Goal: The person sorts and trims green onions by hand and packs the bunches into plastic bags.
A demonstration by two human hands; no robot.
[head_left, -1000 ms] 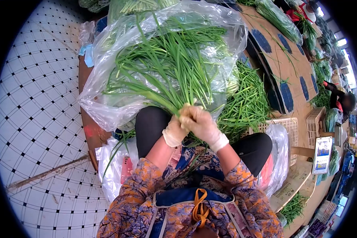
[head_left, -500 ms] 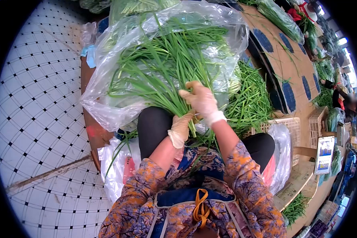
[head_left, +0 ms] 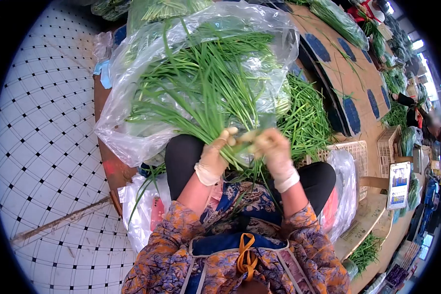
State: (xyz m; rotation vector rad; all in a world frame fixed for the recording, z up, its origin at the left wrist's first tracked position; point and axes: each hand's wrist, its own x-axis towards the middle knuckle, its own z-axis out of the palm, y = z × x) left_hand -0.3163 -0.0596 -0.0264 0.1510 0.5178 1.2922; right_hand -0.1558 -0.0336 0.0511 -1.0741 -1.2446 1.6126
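Note:
Gloved in pale latex, my left hand [head_left: 214,156] is wrapped round the lower stems of a bunch of long green stalks [head_left: 201,110], whose leaves fan up and to the left. My right hand [head_left: 274,151], also gloved and blurred, is closed just right of the stem ends; what it grips is too smeared to name. Under the bunch, more green stalks lie on a clear plastic bag [head_left: 127,132] beyond my knees. A heap of loose green leaves [head_left: 306,117] lies to the right of the bag.
A cream plastic crate [head_left: 360,154] stands beyond my right knee, near a phone-like screen [head_left: 398,186] on a stand. White tiled floor [head_left: 59,147] is at left. Brown boards with blue patches [head_left: 328,59] are at upper right. Another person [head_left: 428,122] is at far right.
My hands were together on the bunch, then my right hand opened over the stems. It has now moved right and closed, while my left hand still holds the bunch.

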